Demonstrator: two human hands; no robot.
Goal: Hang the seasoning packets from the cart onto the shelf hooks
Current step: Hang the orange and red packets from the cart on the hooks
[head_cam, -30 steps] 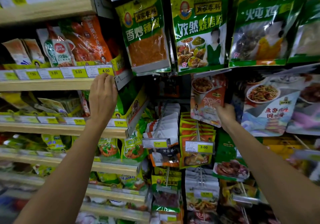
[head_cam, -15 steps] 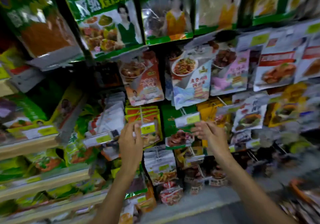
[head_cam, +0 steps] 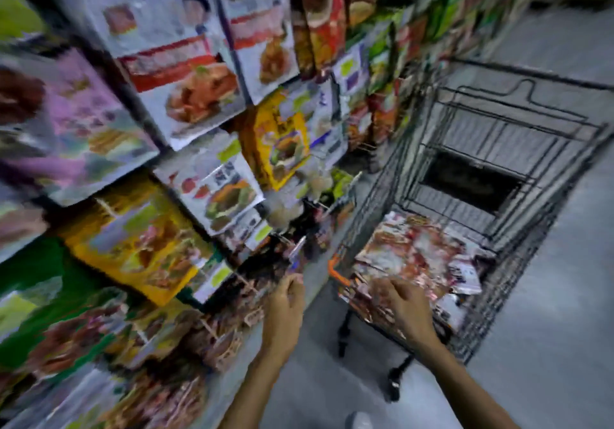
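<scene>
Seasoning packets (head_cam: 412, 255) in cart (head_cam: 515, 279), lettering illegible

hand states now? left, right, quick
Left hand: loosely curled, nothing in it, open.
Right hand: down on the packets in the cart; too blurred to tell if it grips.

Grey floor (head_cam: 548, 295); blurred yellow-green price tags (head_cam: 229, 151).

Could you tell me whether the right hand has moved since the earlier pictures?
Yes. The right hand has left the shelf packets and come down to the pile in the cart.
</scene>
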